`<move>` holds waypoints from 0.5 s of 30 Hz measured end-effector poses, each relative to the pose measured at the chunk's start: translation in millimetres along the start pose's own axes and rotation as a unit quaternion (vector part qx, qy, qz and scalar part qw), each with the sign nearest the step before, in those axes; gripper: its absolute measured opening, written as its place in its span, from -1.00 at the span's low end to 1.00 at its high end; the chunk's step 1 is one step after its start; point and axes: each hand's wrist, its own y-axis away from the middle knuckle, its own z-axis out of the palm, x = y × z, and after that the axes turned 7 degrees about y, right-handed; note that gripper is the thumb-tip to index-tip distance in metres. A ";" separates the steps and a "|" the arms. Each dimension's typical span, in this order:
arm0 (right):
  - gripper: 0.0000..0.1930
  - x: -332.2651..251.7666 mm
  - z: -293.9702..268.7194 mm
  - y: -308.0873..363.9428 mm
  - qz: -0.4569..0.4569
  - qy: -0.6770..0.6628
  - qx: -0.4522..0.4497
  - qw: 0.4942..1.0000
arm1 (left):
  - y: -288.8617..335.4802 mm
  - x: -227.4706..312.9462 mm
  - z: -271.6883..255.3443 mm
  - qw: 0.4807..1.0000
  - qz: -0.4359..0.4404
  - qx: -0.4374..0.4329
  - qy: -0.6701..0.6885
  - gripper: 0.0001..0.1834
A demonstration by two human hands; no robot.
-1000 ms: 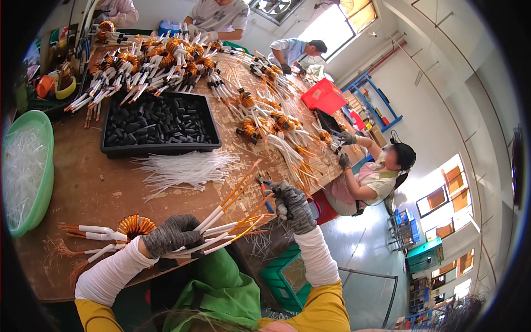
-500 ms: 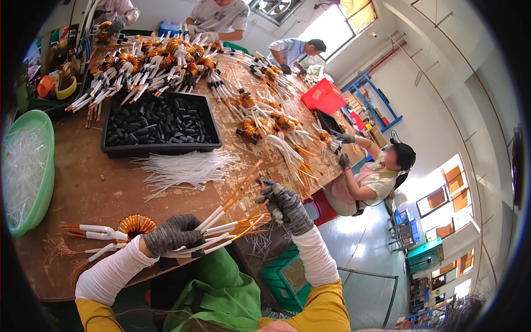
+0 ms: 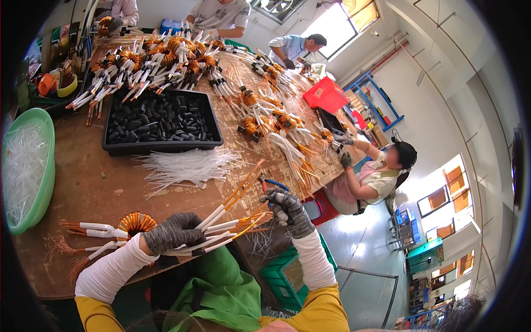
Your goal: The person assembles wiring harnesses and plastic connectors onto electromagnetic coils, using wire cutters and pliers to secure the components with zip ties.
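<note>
My left hand (image 3: 178, 233), in a grey knit glove, is closed round the white-sleeved leads (image 3: 221, 227) of a copper-wound ring coil (image 3: 137, 223). The coil lies on the table's near edge, with frayed copper strands (image 3: 69, 249) on its far left side. My right hand (image 3: 290, 213), gloved likewise, has its fingers curled together at the tip of a copper wire end (image 3: 265, 207), seemingly pinching it. Just beyond those fingers lies a cutting tool with blue and red handles (image 3: 275, 183). The palm side of both hands is hidden.
A black tray (image 3: 160, 148) of short black tubes stands ahead, with loose clear tubes (image 3: 188, 167) before it. At left is a green basin (image 3: 47, 182) of clear tubing. More coils (image 3: 166, 55) are heaped behind. A co-worker (image 3: 370, 177) sits at right; others work at the far side.
My right hand has shifted slightly right and its fingers have curled in, leaving more of the blue handle visible. My left hand keeps its hold on the leads.
</note>
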 end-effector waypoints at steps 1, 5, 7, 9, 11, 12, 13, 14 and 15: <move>-0.70 -0.7 5.0 2.3 -0.008 0.032 0.023 0.999 | 0.0 -0.2 0.0 1.000 0.002 0.000 -0.002 -0.79; -0.72 0.3 9.8 6.9 0.002 0.080 0.048 0.996 | -0.3 -2.3 -0.8 1.000 0.007 -0.005 0.002 -0.79; -0.72 0.9 17.9 8.1 0.013 0.087 0.083 0.993 | 0.0 -1.6 -0.4 1.000 0.005 -0.006 -0.001 -0.79; -0.72 4.1 21.8 8.0 0.025 0.093 0.118 0.988 | 0.1 -1.0 0.2 1.000 0.003 -0.007 -0.003 -0.79; -0.73 8.3 24.6 9.2 0.008 0.095 0.055 0.994 | 2.9 0.8 1.0 1.000 0.018 -0.011 -0.011 -0.77; -0.73 10.6 25.8 10.6 0.011 0.094 0.053 0.994 | 2.8 1.6 0.7 1.000 0.016 -0.009 -0.010 -0.77; -0.72 11.7 32.9 12.1 0.020 0.078 0.036 0.996 | 2.3 1.4 -0.3 1.000 0.015 -0.013 -0.017 -0.77; -0.70 12.1 40.0 13.1 0.029 0.062 0.019 0.997 | 1.9 1.6 -0.9 0.999 0.014 -0.018 -0.023 -0.76; -0.75 15.8 49.8 18.2 0.033 0.035 0.054 0.997 | 2.1 3.7 0.4 1.000 0.006 -0.017 -0.020 -0.76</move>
